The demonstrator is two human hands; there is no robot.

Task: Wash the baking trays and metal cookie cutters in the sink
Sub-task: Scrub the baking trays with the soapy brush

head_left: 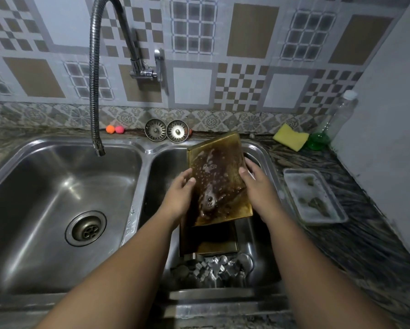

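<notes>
A gold-coloured baking tray (217, 162), wet and stained brown, is held tilted above the right sink basin (258, 150). My left hand (179, 194) grips its left edge with the thumb on the tray's face. My right hand (258, 186) grips its right edge, thumb on top. Under it a second dark tray (208, 241) lies in the basin. Several metal cookie cutters (213, 269) are piled at the basin's near end.
The flexible tap spout (97, 143) hangs over the left basin (56, 186); no water runs from it. On the right counter stand a soapy metal tray (314, 197), a yellow sponge (290, 137) and a clear bottle (339, 115). Two sink strainers (167, 130) lean against the back wall.
</notes>
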